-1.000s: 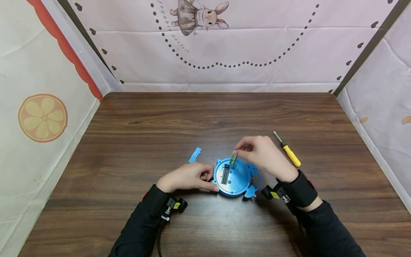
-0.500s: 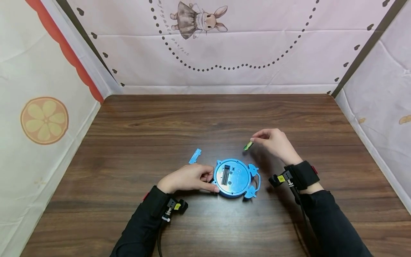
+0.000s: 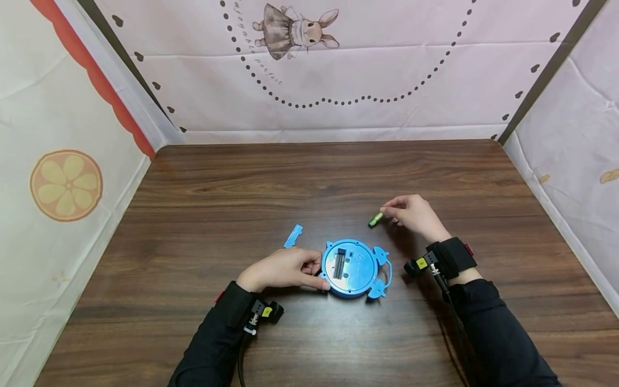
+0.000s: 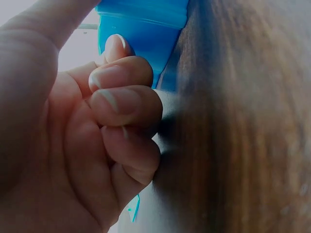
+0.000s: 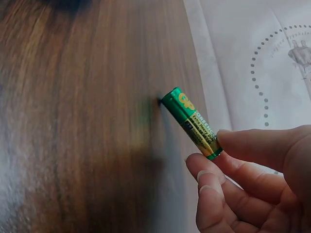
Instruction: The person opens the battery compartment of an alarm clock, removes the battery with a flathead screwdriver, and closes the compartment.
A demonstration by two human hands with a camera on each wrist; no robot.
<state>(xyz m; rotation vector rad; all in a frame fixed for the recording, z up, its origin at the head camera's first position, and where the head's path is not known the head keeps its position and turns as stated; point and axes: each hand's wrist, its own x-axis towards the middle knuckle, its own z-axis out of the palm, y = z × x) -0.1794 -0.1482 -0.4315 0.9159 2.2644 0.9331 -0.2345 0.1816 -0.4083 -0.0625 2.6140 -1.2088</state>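
A round blue device lies back side up on the wooden table, with its dark battery slot uncovered. My left hand grips its left edge between thumb and curled fingers; the left wrist view shows those fingers against the blue casing. Beyond and to the right of the device, my right hand pinches one end of a green AA battery. In the right wrist view the battery slants down, its free end at or just above the tabletop.
A small blue cover piece lies on the table just beyond my left hand. Fabric walls with printed patterns close off the table at the back and on both sides.
My right hand lifted the green battery off the device's back, carried it away to the right, and now holds it low over the table. The left hand stayed put.
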